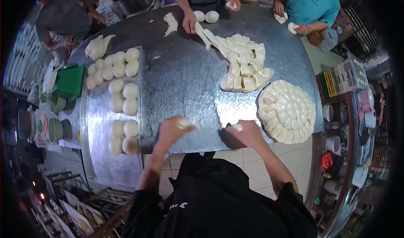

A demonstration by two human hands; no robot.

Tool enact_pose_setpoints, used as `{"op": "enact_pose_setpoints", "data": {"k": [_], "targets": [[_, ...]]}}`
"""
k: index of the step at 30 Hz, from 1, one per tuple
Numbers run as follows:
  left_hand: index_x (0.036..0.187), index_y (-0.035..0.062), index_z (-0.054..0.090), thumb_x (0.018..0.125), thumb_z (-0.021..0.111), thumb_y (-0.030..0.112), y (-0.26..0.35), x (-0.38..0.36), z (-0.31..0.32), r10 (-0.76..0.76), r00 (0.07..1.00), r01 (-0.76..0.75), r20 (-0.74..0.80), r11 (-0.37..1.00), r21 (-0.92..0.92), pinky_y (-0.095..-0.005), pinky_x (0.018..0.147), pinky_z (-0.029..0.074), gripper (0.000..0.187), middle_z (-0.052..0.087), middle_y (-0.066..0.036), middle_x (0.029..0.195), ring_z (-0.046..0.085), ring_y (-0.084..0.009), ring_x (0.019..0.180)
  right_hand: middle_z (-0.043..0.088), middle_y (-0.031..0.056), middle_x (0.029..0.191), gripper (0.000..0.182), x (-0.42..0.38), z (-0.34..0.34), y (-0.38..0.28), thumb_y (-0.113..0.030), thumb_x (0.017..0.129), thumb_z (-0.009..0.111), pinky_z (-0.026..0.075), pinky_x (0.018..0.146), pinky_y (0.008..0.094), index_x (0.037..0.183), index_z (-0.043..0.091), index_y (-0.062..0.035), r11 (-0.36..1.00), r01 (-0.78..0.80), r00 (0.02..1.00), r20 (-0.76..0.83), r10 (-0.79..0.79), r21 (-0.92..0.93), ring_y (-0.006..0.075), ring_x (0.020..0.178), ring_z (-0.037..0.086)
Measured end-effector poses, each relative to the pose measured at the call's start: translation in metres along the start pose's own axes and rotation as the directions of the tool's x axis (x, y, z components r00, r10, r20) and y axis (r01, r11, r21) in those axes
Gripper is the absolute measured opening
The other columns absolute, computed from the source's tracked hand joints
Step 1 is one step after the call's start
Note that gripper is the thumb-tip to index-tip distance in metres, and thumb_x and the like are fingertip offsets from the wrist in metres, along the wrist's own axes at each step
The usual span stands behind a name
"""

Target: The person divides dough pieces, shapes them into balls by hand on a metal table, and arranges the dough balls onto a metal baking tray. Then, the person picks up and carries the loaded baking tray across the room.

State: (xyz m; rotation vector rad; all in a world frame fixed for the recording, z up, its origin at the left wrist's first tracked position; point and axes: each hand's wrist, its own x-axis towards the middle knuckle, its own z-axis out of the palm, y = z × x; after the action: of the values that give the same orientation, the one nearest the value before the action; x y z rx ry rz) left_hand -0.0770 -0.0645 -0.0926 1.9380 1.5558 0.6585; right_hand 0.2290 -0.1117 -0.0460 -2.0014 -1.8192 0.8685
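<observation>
My left hand is closed around a small piece of dough near the front edge of the metal table. My right hand presses another small dough piece down on the table close to that same edge. A round mound of cut dough pieces lies just right of my right hand. A larger pile of cut dough chunks sits further back in the middle.
Several rolled dough balls line a metal tray at the left. Other people's hands work dough at the far edge, beside two balls. A person in a blue shirt stands far right. Green container at left.
</observation>
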Motion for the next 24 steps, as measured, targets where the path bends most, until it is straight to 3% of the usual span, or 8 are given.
{"op": "enact_pose_setpoints", "data": {"k": [1, 6, 7, 9, 11, 16, 19, 24], "targets": [[0.087, 0.0063, 0.067, 0.066, 0.089, 0.045, -0.008, 0.003, -0.023, -0.146, 0.986, 0.161, 0.079, 0.953, -0.257, -0.0437, 0.077, 0.053, 0.049, 0.065, -0.014, 0.086, 0.067, -0.0304, 0.086, 0.066, 0.0161, 0.068, 0.036, 0.001, 0.003, 0.015, -0.045, 0.078, 0.073, 0.053, 0.061, 0.0464, 0.078, 0.072, -0.0090, 0.992, 0.065, 0.960, -0.264, -0.091, -0.107, 0.0345, 0.065, 0.067], [0.092, 0.0059, 0.066, 0.068, 0.089, 0.043, -0.003, 0.020, -0.037, 0.479, 0.863, -0.313, -0.157, 0.754, 0.578, -0.0391, 0.080, 0.054, 0.050, 0.067, -0.013, 0.101, 0.066, -0.0275, 0.087, 0.063, 0.0092, 0.105, 0.052, 0.035, 0.037, 0.016, -0.054, 0.070, 0.073, 0.037, 0.090, 0.0633, 0.095, 0.073, -0.0080, 0.874, 0.210, 0.956, -0.094, -0.277, -0.439, 0.0376, 0.115, 0.050], [0.092, 0.0057, 0.066, 0.071, 0.088, 0.041, -0.005, 0.039, -0.034, 0.444, 0.854, -0.228, -0.271, 0.788, 0.572, -0.0396, 0.081, 0.053, 0.047, 0.067, -0.012, 0.100, 0.065, -0.0281, 0.088, 0.062, 0.0095, 0.107, 0.053, 0.064, 0.046, 0.022, -0.052, 0.074, 0.074, 0.039, 0.088, 0.0604, 0.104, 0.069, -0.0094, 0.753, 0.262, 0.730, -0.386, -0.564, -0.604, 0.0365, 0.107, 0.054], [0.092, 0.0055, 0.066, 0.074, 0.087, 0.040, -0.028, 0.042, -0.033, 0.397, 0.839, -0.139, -0.372, 0.818, 0.558, -0.0402, 0.083, 0.052, 0.044, 0.067, -0.011, 0.098, 0.065, -0.0287, 0.090, 0.061, 0.0107, 0.108, 0.049, 0.102, 0.032, 0.021, -0.045, 0.078, 0.076, 0.041, 0.088, 0.0556, 0.109, 0.065, -0.0092, 0.869, 0.481, 0.775, -0.519, -0.360, 0.115, 0.0365, 0.103, 0.056], [0.092, 0.0047, 0.069, 0.077, 0.085, 0.036, -0.065, 0.046, -0.044, -0.222, 0.884, 0.047, -0.411, 0.918, -0.394, -0.0410, 0.087, 0.048, 0.038, 0.068, -0.010, 0.094, 0.064, -0.0292, 0.095, 0.062, 0.0113, 0.107, 0.044, 0.079, 0.024, 0.033, -0.041, 0.079, 0.076, 0.043, 0.088, 0.0523, 0.107, 0.065, -0.0088, 0.939, 0.343, 0.820, -0.489, -0.299, 0.000, 0.0365, 0.102, 0.056], [0.091, 0.0091, 0.072, 0.072, 0.083, 0.024, -0.018, -0.010, 0.049, 0.166, 0.898, -0.173, -0.407, 0.985, 0.019, -0.0418, 0.084, 0.050, 0.026, 0.069, -0.012, 0.091, 0.064, -0.0310, 0.092, 0.066, 0.0163, 0.076, 0.029, -0.001, 0.103, -0.016, -0.035, 0.076, 0.076, 0.053, 0.069, 0.0498, 0.088, 0.068, -0.0099, 0.918, 0.227, 0.933, -0.197, -0.300, -0.325, 0.0363, 0.075, 0.067], [0.083, 0.0098, 0.068, 0.069, 0.085, 0.033, 0.004, -0.006, 0.047, 0.035, 0.997, -0.038, -0.066, 0.998, -0.043, -0.0390, 0.086, 0.050, 0.033, 0.068, -0.012, 0.085, 0.065, -0.0300, 0.090, 0.068, 0.0192, 0.074, 0.039, 0.014, 0.054, -0.025, -0.042, 0.074, 0.081, 0.055, 0.065, 0.0416, 0.079, 0.069, -0.0051, 0.970, 0.225, 0.944, 0.225, -0.241, 0.093, 0.0360, 0.070, 0.068], [0.083, 0.0083, 0.067, 0.070, 0.084, 0.051, -0.023, 0.002, -0.024, 0.030, 0.989, -0.018, -0.145, 0.997, 0.080, -0.0476, 0.094, 0.044, 0.048, 0.061, -0.013, 0.112, 0.055, -0.0312, 0.111, 0.065, 0.0086, 0.093, 0.034, 0.015, 0.023, 0.016, -0.038, 0.067, 0.080, 0.049, 0.089, 0.0480, 0.080, 0.071, -0.0076, 0.936, 0.170, 0.976, -0.081, -0.204, -0.308, 0.0332, 0.097, 0.060]]}}
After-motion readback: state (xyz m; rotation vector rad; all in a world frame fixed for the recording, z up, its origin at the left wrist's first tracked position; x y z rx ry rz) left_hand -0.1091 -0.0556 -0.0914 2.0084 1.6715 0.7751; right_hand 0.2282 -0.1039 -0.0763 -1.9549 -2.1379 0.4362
